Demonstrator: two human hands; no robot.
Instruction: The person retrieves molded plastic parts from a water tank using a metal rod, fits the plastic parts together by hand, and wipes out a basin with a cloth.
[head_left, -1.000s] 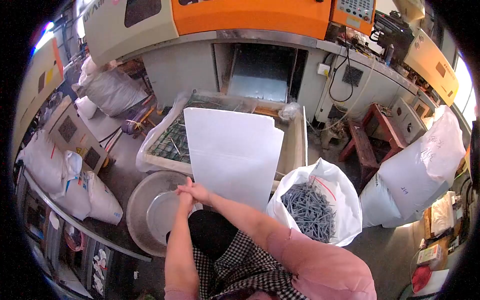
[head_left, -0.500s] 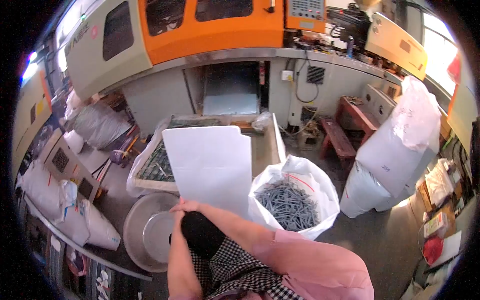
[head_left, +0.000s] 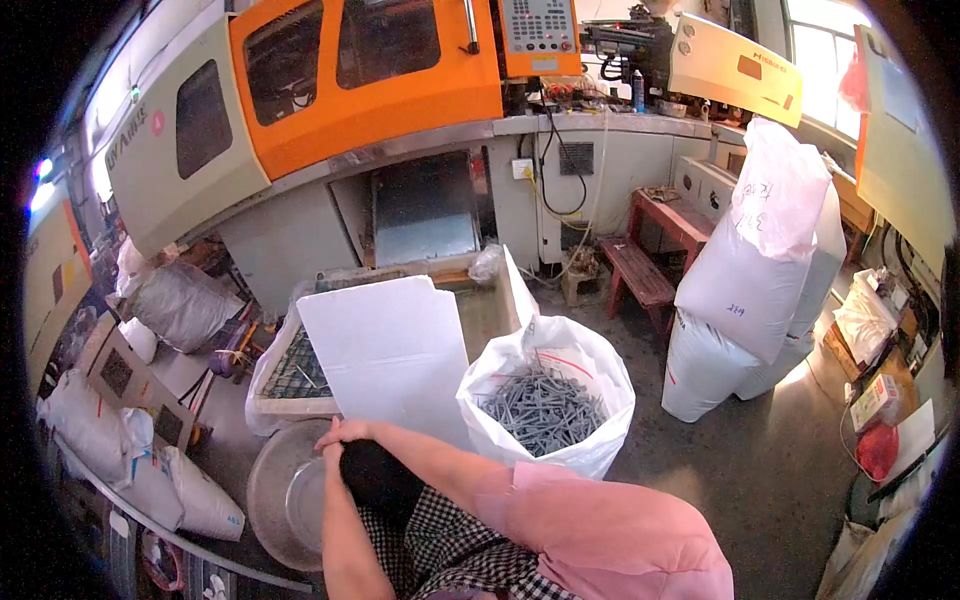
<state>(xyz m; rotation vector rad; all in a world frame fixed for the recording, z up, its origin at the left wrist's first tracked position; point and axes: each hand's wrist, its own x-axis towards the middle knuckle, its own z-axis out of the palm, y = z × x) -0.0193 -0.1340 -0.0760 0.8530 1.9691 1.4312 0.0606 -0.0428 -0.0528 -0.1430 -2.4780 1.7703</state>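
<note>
My left hand (head_left: 329, 446) and my right hand (head_left: 349, 431) are clasped together in front of my dark-covered knee (head_left: 378, 480). Their fingers are closed against each other, and no object shows in them. Just beyond stands a white board (head_left: 385, 345), leaning back over a large shallow bin (head_left: 290, 405). To the right, a white sack (head_left: 600, 440) stands open, holding many thin grey plastic pieces (head_left: 543, 408). Beside my left forearm sits a round metal basin (head_left: 265, 500) with a smaller round vessel in it, partly hidden by the arm.
An orange and grey machine (head_left: 375, 95) spans the back, with a chute (head_left: 425, 235) at its base. At right are a red wooden bench (head_left: 645, 272) and full white sacks (head_left: 735, 300). More sacks (head_left: 195, 495) and a metal rail (head_left: 180, 540) lie to the left.
The camera view has turned slightly to the right, so the scene sits further left in the picture. My hands remain clasped at the knee.
</note>
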